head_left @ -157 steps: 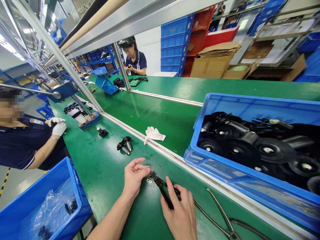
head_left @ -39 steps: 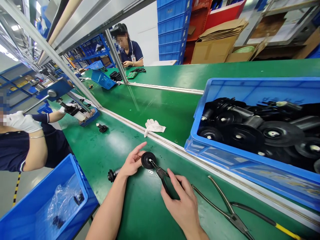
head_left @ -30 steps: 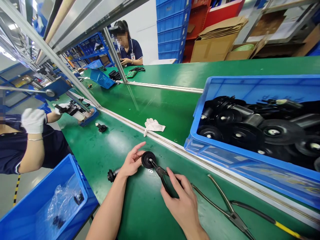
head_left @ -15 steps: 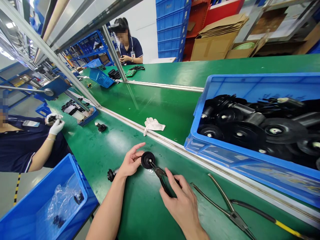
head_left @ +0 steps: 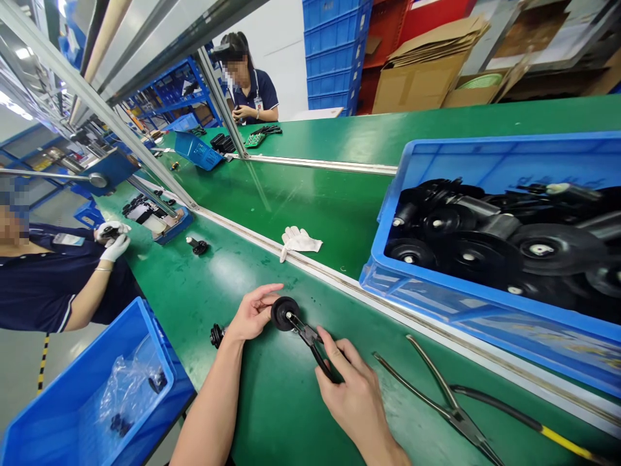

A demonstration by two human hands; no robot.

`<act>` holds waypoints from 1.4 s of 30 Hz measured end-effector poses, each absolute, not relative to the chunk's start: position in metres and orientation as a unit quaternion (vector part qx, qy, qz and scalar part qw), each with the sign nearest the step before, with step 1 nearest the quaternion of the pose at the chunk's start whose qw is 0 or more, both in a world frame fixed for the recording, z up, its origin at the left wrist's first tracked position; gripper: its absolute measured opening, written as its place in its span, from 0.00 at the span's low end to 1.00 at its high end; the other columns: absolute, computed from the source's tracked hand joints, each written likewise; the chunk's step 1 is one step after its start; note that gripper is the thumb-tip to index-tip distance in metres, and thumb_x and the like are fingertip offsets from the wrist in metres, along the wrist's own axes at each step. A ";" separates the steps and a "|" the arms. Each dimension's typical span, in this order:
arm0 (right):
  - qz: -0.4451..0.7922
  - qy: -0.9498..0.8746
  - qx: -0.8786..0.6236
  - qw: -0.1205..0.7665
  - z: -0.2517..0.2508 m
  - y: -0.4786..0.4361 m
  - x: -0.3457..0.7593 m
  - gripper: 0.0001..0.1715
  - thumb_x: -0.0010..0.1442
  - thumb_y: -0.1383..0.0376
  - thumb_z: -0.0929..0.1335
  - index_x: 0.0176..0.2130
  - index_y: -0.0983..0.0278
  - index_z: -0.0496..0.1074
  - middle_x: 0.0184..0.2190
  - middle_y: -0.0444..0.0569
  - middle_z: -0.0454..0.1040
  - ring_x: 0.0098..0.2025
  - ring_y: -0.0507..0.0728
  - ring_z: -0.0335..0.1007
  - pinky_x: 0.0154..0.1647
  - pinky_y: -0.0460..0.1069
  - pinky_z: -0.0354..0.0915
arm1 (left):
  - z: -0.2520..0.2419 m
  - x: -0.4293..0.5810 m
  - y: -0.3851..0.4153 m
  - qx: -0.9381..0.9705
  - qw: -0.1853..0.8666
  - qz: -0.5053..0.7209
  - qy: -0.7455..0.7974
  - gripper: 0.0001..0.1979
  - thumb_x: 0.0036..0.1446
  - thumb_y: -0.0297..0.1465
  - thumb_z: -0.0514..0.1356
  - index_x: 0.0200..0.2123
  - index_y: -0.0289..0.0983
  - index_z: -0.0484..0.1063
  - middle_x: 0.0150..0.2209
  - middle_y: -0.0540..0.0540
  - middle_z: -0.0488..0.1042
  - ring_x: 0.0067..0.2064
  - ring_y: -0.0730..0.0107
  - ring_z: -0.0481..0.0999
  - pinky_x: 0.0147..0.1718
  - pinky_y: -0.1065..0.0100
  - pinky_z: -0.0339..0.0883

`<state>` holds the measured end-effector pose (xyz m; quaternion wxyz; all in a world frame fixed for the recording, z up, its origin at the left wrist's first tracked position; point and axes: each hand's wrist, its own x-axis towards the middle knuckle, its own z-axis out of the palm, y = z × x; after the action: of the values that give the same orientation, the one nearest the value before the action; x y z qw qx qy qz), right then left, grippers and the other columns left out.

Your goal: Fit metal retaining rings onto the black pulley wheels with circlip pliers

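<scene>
My left hand (head_left: 253, 314) grips a black round wheel-like part (head_left: 279, 315) at its edge, with the index finger stretched out above it. The part's flat face is turned up toward me and has a small pale shaft at its centre. In my right hand (head_left: 352, 382) is a pair of black-handled pliers (head_left: 308, 335). Their narrow jaws reach the shaft at the middle of the part. Whether the jaws clamp it, I cannot tell. Behind my left wrist lies another black part (head_left: 216, 335), partly hidden.
Long-handled pliers (head_left: 453, 414) lie at right, near a blue bin (head_left: 383, 259) full of black wheeled parts. A white glove (head_left: 301, 241) rests by the metal rail (head_left: 334, 274). Another blue bin (head_left: 160, 349) stands at left beside a gloved co-worker (head_left: 48, 272). Someone else (head_left: 255, 90) sits farther back.
My right hand has closed further around the pliers, and their handles are nearer each other. The wheel-like part has shifted slightly left. The view has moved a little.
</scene>
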<state>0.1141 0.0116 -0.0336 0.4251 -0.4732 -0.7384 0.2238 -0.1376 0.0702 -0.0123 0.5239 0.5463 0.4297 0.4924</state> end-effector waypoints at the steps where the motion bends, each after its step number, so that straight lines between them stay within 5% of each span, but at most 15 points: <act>1: 0.233 -0.738 -0.472 0.422 -0.033 0.012 0.115 0.35 0.64 0.72 0.64 0.67 0.57 0.67 0.33 0.44 0.67 0.27 0.50 0.68 0.28 0.44 0.66 | -0.012 -0.139 0.070 0.551 0.519 0.492 0.430 0.27 0.62 0.38 0.70 0.61 0.33 0.74 0.40 0.37 0.85 0.38 0.64 0.82 0.41 0.67 0.74; 10: 0.243 -0.727 -0.474 0.432 -0.033 0.008 0.116 0.33 0.63 0.70 0.66 0.66 0.57 0.69 0.32 0.44 0.69 0.28 0.52 0.69 0.29 0.45 0.69 | -0.015 -0.137 0.067 0.552 0.476 0.517 0.449 0.27 0.59 0.38 0.72 0.59 0.34 0.76 0.42 0.35 0.86 0.44 0.56 0.86 0.45 0.62 0.78; 17: 0.226 -0.703 -0.487 0.467 -0.033 0.010 0.114 0.32 0.63 0.70 0.66 0.66 0.58 0.69 0.33 0.46 0.71 0.29 0.52 0.71 0.31 0.46 0.70 | -0.019 -0.115 0.070 0.547 0.382 0.580 0.467 0.17 0.56 0.35 0.74 0.48 0.37 0.83 0.43 0.38 0.86 0.42 0.57 0.87 0.43 0.61 0.82; 33: 0.160 -0.711 -0.485 0.483 -0.035 0.008 0.108 0.33 0.64 0.68 0.71 0.66 0.57 0.68 0.35 0.47 0.73 0.31 0.53 0.72 0.32 0.47 0.68 | -0.023 -0.114 0.072 0.520 0.420 0.596 0.445 0.21 0.48 0.35 0.79 0.47 0.42 0.83 0.42 0.43 0.86 0.43 0.59 0.87 0.45 0.59 0.81; 42: 0.163 -0.704 -0.517 0.459 -0.038 0.014 0.112 0.30 0.66 0.65 0.70 0.65 0.56 0.70 0.35 0.46 0.73 0.28 0.52 0.69 0.30 0.47 0.66 | -0.037 -0.117 0.083 0.521 0.454 0.551 0.468 0.30 0.53 0.36 0.76 0.59 0.37 0.77 0.45 0.38 0.86 0.45 0.60 0.86 0.49 0.60 0.79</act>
<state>0.1125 0.0136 -0.0383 0.4593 -0.5167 -0.7040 0.1626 -0.1166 0.0828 -0.0371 0.4541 0.5213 0.4675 0.5508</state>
